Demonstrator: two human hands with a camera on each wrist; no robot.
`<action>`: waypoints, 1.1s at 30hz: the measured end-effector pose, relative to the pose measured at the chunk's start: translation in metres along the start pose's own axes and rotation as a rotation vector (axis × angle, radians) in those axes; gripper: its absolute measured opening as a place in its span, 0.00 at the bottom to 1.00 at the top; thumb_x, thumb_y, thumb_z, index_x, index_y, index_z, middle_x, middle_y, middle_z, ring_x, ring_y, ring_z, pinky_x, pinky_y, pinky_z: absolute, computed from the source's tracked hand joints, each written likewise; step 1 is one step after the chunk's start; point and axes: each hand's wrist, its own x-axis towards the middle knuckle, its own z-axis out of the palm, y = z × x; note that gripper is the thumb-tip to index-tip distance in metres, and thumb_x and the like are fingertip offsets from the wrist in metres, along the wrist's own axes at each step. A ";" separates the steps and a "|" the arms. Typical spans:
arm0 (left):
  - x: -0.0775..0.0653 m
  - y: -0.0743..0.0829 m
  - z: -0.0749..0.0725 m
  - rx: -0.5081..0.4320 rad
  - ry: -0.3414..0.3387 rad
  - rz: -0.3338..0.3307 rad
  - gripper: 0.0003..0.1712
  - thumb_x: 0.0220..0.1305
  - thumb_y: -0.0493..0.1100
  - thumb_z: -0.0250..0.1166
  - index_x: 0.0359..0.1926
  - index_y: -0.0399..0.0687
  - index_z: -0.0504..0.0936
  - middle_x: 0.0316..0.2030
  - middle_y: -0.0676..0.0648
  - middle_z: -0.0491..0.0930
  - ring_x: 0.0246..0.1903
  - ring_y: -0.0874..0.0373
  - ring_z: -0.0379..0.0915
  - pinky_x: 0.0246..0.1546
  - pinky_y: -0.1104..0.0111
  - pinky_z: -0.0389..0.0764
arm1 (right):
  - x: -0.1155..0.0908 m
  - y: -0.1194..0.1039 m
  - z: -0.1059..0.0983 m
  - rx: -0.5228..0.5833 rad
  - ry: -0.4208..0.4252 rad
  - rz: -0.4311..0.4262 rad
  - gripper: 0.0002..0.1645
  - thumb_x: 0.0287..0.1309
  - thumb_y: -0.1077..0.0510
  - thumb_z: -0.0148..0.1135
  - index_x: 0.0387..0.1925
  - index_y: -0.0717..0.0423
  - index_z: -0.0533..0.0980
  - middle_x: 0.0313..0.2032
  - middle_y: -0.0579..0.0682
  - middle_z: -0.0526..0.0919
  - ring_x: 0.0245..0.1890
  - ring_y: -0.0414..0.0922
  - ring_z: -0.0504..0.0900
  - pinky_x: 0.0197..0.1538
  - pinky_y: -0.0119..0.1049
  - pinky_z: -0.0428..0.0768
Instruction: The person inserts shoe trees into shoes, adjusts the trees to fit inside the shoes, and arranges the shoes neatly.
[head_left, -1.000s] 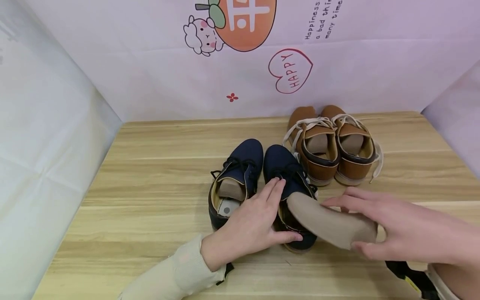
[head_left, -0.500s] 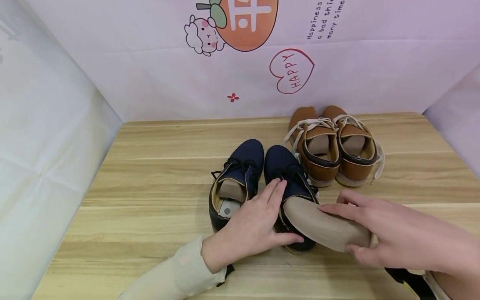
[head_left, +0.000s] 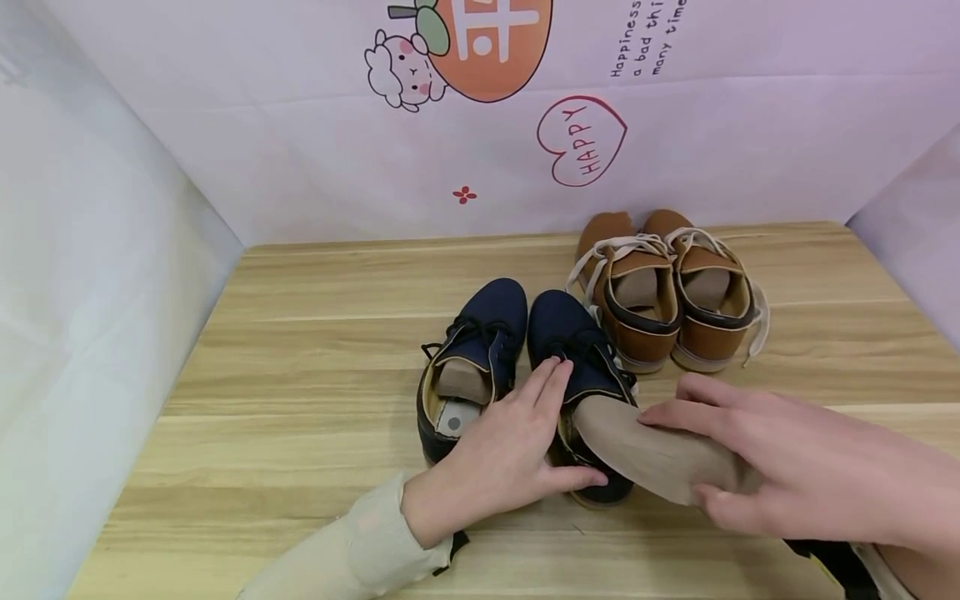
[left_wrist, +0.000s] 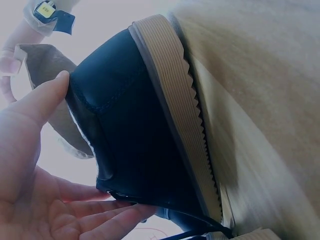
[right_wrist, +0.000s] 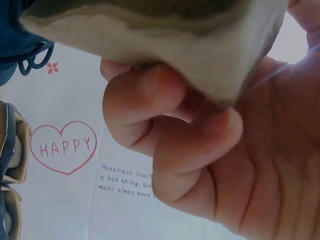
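Note:
My left hand [head_left: 506, 446] rests on the right shoe of a navy lace-up pair. In the left wrist view its thumb touches the heel rim of this navy shoe [left_wrist: 135, 135], and its straight fingers lie along the side near the laces. My right hand [head_left: 780, 467] grips a taupe moulded shoe filler [head_left: 652, 450] between thumb and fingers. The filler's rounded tip sits at the opening, under the tongue; its wide end is in my palm. The other navy shoe [head_left: 491, 317] stands to the left, a similar filler [head_left: 462, 381] in its toe.
A brown lace-up shoe [head_left: 636, 342] and its mate [head_left: 712, 337] stand at the back right, white laces loose, taupe fillers inside. The wooden tabletop [head_left: 300, 350] ends at a printed white backdrop [head_left: 315, 158], with a white side sheet [head_left: 75, 275] on the left.
My right hand and the filler have shifted slightly left and down, bringing the filler's tip closer into the shoe opening. My left hand and the shoes have stayed put.

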 end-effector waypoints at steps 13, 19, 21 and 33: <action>0.000 -0.001 0.002 -0.020 -0.008 0.004 0.65 0.54 0.78 0.61 0.78 0.43 0.51 0.75 0.42 0.58 0.64 0.48 0.73 0.58 0.59 0.80 | 0.036 -0.014 -0.020 0.091 0.009 -0.095 0.24 0.51 0.41 0.71 0.52 0.29 0.77 0.41 0.28 0.70 0.34 0.27 0.71 0.37 0.27 0.74; 0.000 -0.002 0.002 -0.007 0.013 0.016 0.64 0.53 0.78 0.62 0.77 0.41 0.53 0.74 0.41 0.59 0.61 0.47 0.76 0.57 0.59 0.80 | 0.037 -0.012 -0.019 0.118 0.045 -0.100 0.31 0.54 0.27 0.63 0.56 0.31 0.76 0.48 0.27 0.74 0.43 0.27 0.75 0.42 0.32 0.80; 0.000 -0.001 0.001 -0.002 0.018 0.014 0.64 0.53 0.78 0.63 0.77 0.41 0.53 0.74 0.41 0.60 0.60 0.47 0.76 0.56 0.59 0.81 | 0.038 -0.009 -0.019 0.162 0.061 -0.142 0.35 0.51 0.28 0.66 0.59 0.33 0.75 0.50 0.27 0.75 0.44 0.27 0.75 0.42 0.31 0.79; 0.000 0.000 0.001 0.027 0.024 0.015 0.64 0.51 0.74 0.68 0.76 0.41 0.55 0.73 0.41 0.62 0.58 0.49 0.78 0.55 0.61 0.82 | 0.038 0.013 -0.002 0.611 0.102 -0.346 0.36 0.51 0.57 0.75 0.62 0.46 0.73 0.48 0.37 0.78 0.33 0.30 0.73 0.31 0.24 0.74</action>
